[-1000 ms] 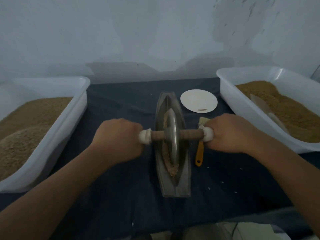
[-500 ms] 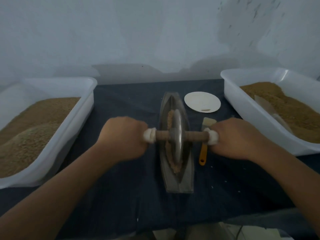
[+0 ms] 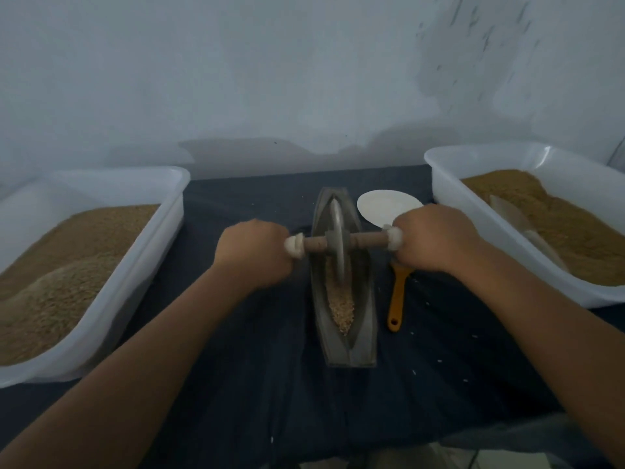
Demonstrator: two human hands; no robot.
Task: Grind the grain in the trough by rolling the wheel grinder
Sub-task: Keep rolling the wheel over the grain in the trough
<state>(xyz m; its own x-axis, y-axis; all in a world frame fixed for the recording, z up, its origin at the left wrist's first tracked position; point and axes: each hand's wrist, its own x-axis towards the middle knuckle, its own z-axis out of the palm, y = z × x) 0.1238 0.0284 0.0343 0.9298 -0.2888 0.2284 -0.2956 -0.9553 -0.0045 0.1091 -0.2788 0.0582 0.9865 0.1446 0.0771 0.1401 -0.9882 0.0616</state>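
Note:
A boat-shaped grey metal trough (image 3: 363, 330) lies lengthwise on the dark cloth in the middle. Crushed tan grain (image 3: 341, 308) fills its near half. The wheel grinder (image 3: 338, 243), a metal disc on a wooden axle with white end caps, stands upright in the trough's far half. My left hand (image 3: 252, 253) grips the axle's left end. My right hand (image 3: 436, 236) grips its right end. Both fists are curled tight round the handle.
A white tub (image 3: 111, 289) of brown grain sits at the left. Another white tub (image 3: 449, 184) of finer brown meal stands at the right. A round white plate (image 3: 378, 206) lies behind my right hand, and a brush with an orange handle (image 3: 397, 299) lies right of the trough.
Both hands have pushed the wheel away from me, from the trough's middle to its far half, uncovering the grain at the near end.

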